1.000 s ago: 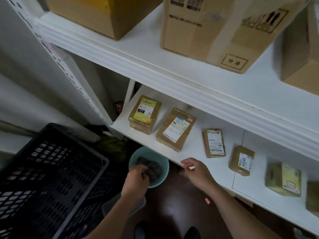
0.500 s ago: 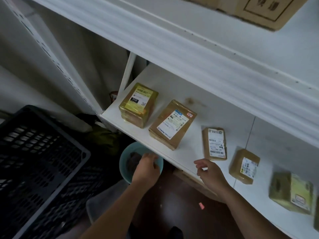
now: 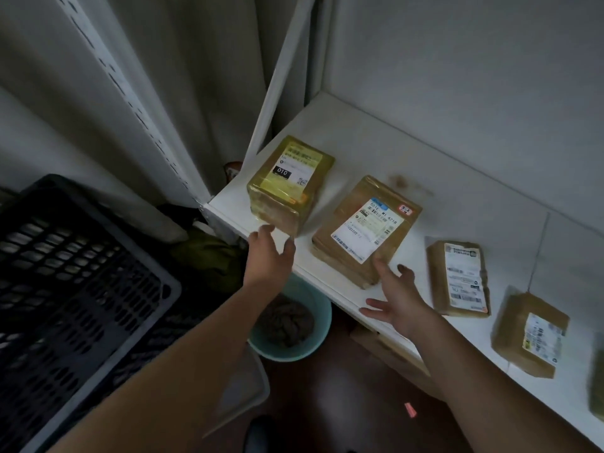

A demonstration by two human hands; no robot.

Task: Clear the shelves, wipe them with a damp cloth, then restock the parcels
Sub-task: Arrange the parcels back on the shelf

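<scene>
Loc: dim storage corner, white metal shelf (image 3: 376, 165), painted, smooth, brown smudge toward back.

Item 1: yellow parcel (image 3: 289, 184), boxy, wrapped in glossy tape, white label w/ black "010" tag; sits at shelf's left end, near front edge. Prob. light-to-moderate wt, stiff sides, tape film likely slick; best taken by opposite side faces.

Item 2: brown parcel (image 3: 366, 230), flat carton, big white label, just right of item 1. Rigid, broad; prob. wants a grip on its long edges.

Items 3–4: two small brown parcels (image 3: 457, 277), farther right, taped, labelled.

Left hand (image 3: 269, 256): fingers spread, empty, just short of item 1's front corner. Right hand (image 3: 394, 295): spread, empty, at item 2's near edge; contact unclear.

Below: teal basin (image 3: 318, 341) w/ wadded dark cloth (image 3: 287, 322); black lattice crate (image 3: 75, 289) at left.
</scene>
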